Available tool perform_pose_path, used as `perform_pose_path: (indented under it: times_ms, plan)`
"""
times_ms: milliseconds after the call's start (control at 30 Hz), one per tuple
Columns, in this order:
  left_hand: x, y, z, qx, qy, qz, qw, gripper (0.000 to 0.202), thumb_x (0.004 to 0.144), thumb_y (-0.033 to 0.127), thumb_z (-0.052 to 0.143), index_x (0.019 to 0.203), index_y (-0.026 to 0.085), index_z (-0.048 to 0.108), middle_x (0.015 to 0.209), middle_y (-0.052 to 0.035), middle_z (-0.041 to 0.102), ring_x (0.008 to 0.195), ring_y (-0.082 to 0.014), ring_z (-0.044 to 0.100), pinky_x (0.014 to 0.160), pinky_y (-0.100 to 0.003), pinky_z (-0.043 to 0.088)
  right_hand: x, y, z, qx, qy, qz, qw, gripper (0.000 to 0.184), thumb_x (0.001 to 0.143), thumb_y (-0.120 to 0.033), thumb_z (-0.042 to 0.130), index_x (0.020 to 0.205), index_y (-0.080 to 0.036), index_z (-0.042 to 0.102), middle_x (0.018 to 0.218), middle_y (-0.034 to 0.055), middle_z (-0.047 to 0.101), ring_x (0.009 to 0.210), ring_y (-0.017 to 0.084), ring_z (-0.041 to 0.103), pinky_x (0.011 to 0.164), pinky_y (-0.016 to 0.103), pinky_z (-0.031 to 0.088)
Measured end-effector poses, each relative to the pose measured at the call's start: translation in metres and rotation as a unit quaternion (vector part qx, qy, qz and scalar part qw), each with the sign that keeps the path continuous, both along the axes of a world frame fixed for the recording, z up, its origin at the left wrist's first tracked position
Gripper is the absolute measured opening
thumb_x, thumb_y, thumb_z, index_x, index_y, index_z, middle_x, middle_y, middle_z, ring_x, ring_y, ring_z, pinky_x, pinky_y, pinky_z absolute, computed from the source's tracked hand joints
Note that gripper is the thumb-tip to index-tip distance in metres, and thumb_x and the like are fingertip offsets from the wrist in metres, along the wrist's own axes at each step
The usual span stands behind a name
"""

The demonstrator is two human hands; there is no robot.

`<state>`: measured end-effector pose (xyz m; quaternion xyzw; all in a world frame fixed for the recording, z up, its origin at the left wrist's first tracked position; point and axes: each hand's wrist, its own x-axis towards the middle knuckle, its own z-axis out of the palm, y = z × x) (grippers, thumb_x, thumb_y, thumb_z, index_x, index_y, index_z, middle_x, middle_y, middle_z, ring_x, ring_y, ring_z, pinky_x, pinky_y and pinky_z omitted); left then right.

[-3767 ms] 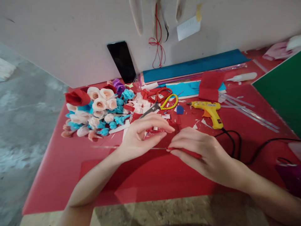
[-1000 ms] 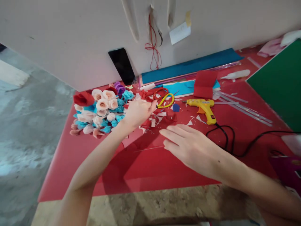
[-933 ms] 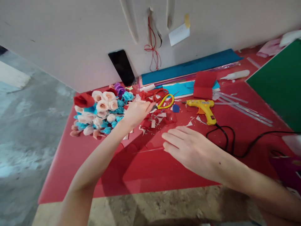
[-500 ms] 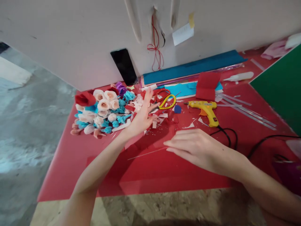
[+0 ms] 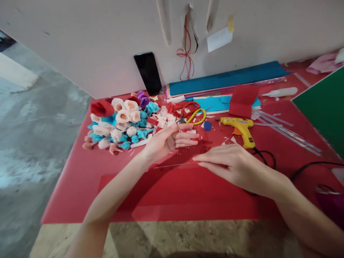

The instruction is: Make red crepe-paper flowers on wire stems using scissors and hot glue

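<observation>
My right hand (image 5: 231, 163) pinches one end of a thin, pale wire (image 5: 172, 165) between thumb and fingertips. The wire stretches leftward, low over a red sheet (image 5: 166, 190) at the table's front. My left hand (image 5: 172, 141) is open, fingers extended to the right, with nothing in it. It hovers in front of scissors (image 5: 197, 115) with red and yellow handles and a heap of paper scraps (image 5: 163, 117). To the right of the scissors, beyond my right hand, lies a yellow glue gun (image 5: 240, 129).
Crepe-paper flowers (image 5: 123, 116) in white, blue and red are bunched at the left. A phone (image 5: 149, 73) leans on the back wall. Blue paper (image 5: 228, 77), folded red paper (image 5: 243, 100), clear glue sticks (image 5: 290, 130) and a white bottle (image 5: 281, 92) lie behind. The glue gun's black cord runs right.
My left hand has turned and lowered from the scissors, its fingers now pointing right toward my right hand. My right hand keeps its pinch on the wire. The view has shifted slightly.
</observation>
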<state>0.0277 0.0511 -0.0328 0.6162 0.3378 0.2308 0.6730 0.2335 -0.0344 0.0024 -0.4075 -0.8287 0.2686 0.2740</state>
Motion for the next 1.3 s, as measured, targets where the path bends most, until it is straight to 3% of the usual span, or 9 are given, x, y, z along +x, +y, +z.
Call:
perform_pose_path:
  times_ms: [67, 167, 267, 367, 467, 533, 633, 967, 1300]
  plan:
    - [-0.001, -0.001, -0.001, 0.161, 0.079, 0.014, 0.984, 0.044, 0.093, 0.042, 0.031, 0.129, 0.022, 0.046, 0.123, -0.0115, 0.061, 0.105, -0.0225, 0.064, 0.092, -0.041, 0.050, -0.001, -0.001, 0.000, -0.014, 0.001, 0.006, 1.000, 0.021, 0.090, -0.019, 0.052, 0.101, -0.018, 0.069, 0.092, 0.0019, 0.073, 0.082, 0.012, 0.068, 0.076, 0.019, 0.049]
    - [-0.002, 0.004, -0.002, 0.384, 0.193, 0.057, 0.901, 0.042, 0.088, 0.028, 0.048, 0.130, 0.028, 0.046, 0.143, -0.0077, 0.042, 0.135, -0.0264, 0.033, 0.112, -0.055, 0.017, -0.001, -0.001, 0.000, -0.033, 0.004, -0.009, 0.999, 0.021, 0.089, -0.019, 0.052, 0.105, -0.018, 0.066, 0.097, 0.0016, 0.072, 0.082, 0.012, 0.067, 0.075, 0.019, 0.048]
    - [-0.006, 0.010, -0.005, 0.488, 0.270, 0.062, 0.828, 0.023, 0.083, 0.029, 0.058, 0.103, 0.026, 0.066, 0.127, -0.0063, 0.058, 0.133, -0.0310, 0.035, 0.111, -0.062, 0.005, -0.001, -0.001, 0.000, -0.055, 0.018, -0.019, 0.998, 0.015, 0.087, -0.017, 0.054, 0.097, -0.019, 0.064, 0.087, -0.0011, 0.071, 0.071, 0.010, 0.066, 0.068, 0.018, 0.048]
    - [-0.010, 0.012, -0.009, 0.411, 0.278, 0.074, 0.865, 0.027, 0.087, 0.034, 0.050, 0.074, 0.018, 0.068, 0.074, -0.0041, 0.070, 0.085, -0.0217, 0.067, 0.099, -0.051, 0.042, 0.001, 0.000, -0.002, -0.070, 0.023, -0.021, 0.997, 0.010, 0.084, -0.016, 0.056, 0.088, -0.020, 0.064, 0.076, -0.0039, 0.069, 0.061, 0.007, 0.062, 0.061, 0.016, 0.046]
    - [-0.008, 0.007, -0.008, 0.324, 0.250, 0.088, 0.908, 0.023, 0.089, 0.028, 0.045, 0.101, 0.019, 0.062, 0.088, -0.0040, 0.071, 0.054, -0.0106, 0.064, 0.061, -0.029, 0.056, 0.002, 0.002, -0.001, -0.072, 0.040, -0.039, 0.996, 0.008, 0.083, -0.017, 0.057, 0.084, -0.019, 0.064, 0.075, -0.0030, 0.069, 0.059, 0.007, 0.059, 0.058, 0.017, 0.045]
    - [-0.004, -0.002, -0.002, 0.254, 0.180, 0.055, 0.949, 0.033, 0.086, 0.026, 0.051, 0.119, 0.023, 0.052, 0.120, -0.0071, 0.062, 0.065, -0.0101, 0.067, 0.054, -0.023, 0.055, 0.001, 0.003, 0.001, -0.086, 0.067, -0.046, 0.993, 0.005, 0.082, -0.017, 0.058, 0.082, -0.019, 0.063, 0.074, -0.0024, 0.069, 0.058, 0.007, 0.059, 0.057, 0.017, 0.046]
    - [0.001, -0.020, 0.010, 0.239, 0.075, 0.024, 0.968, 0.019, 0.083, 0.027, 0.058, 0.097, 0.017, 0.065, 0.105, -0.0072, 0.068, 0.093, -0.0156, 0.065, 0.081, -0.027, 0.054, -0.002, 0.002, 0.004, -0.111, 0.104, -0.061, 0.987, 0.005, 0.080, -0.015, 0.060, 0.081, -0.019, 0.063, 0.074, -0.0029, 0.069, 0.061, 0.007, 0.063, 0.058, 0.014, 0.048]
    - [0.000, -0.053, 0.025, 0.199, 0.077, 0.019, 0.977, 0.008, 0.079, 0.021, 0.063, 0.079, 0.017, 0.070, 0.078, -0.0026, 0.072, 0.062, -0.0091, 0.064, 0.053, -0.018, 0.052, -0.010, -0.003, 0.007, -0.187, 0.225, -0.112, 0.949, 0.019, 0.076, -0.014, 0.065, 0.094, -0.019, 0.064, 0.081, -0.0008, 0.070, 0.068, 0.009, 0.067, 0.063, 0.014, 0.054]
    - [0.003, -0.056, 0.020, 0.019, -0.050, 0.017, 0.998, 0.009, 0.078, 0.020, 0.064, 0.079, 0.013, 0.069, 0.080, -0.0044, 0.068, 0.064, -0.0100, 0.066, 0.058, -0.021, 0.060, -0.011, 0.005, -0.003, -0.344, 0.355, -0.078, 0.866, 0.006, 0.079, -0.021, 0.066, 0.082, -0.020, 0.072, 0.063, -0.0016, 0.068, 0.054, 0.006, 0.058, 0.053, 0.013, 0.049]
